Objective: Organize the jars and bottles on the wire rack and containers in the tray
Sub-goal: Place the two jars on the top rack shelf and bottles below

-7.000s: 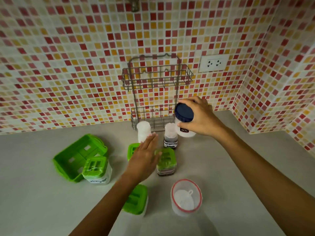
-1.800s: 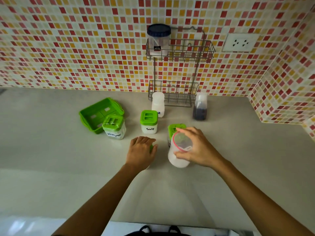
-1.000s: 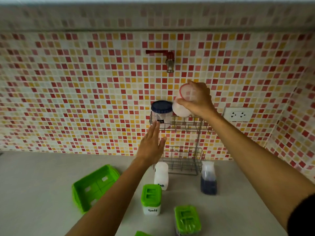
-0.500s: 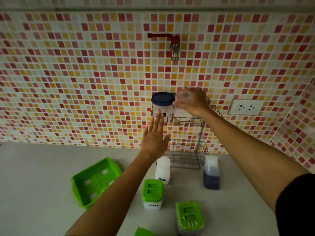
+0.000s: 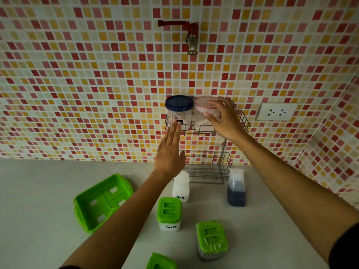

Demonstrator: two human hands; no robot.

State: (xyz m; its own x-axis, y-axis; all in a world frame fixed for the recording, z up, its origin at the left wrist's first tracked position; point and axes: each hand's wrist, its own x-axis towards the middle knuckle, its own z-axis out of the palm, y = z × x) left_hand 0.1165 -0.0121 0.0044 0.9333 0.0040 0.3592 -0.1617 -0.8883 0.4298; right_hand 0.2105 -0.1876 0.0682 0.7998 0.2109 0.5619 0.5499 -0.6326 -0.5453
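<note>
A two-tier wire rack (image 5: 243, 121) hangs on the tiled wall. A blue-lidded jar (image 5: 178, 108) stands at the left of its upper shelf. Beside it sits a red-rimmed clear jar (image 5: 202, 113), with my right hand (image 5: 223, 119) closed around it. My left hand (image 5: 170, 152) is flat and open, fingertips at the upper shelf's front below the blue-lidded jar. On the counter stand a white salt bottle (image 5: 181, 188), a dark-liquid bottle (image 5: 236, 188), three green-lidded containers (image 5: 169, 213) (image 5: 212, 239) (image 5: 161, 262) and an empty green tray (image 5: 103, 200).
The rack's lower shelf (image 5: 207, 169) holds nothing. A red tap (image 5: 189, 35) sticks out of the wall above the rack, and a white wall socket (image 5: 276, 112) sits to its right. The tiled side wall closes the corner on the right.
My right hand has lowered the red-rimmed jar onto the upper shelf beside the blue-lidded jar. My left hand rose slightly toward the shelf front.
</note>
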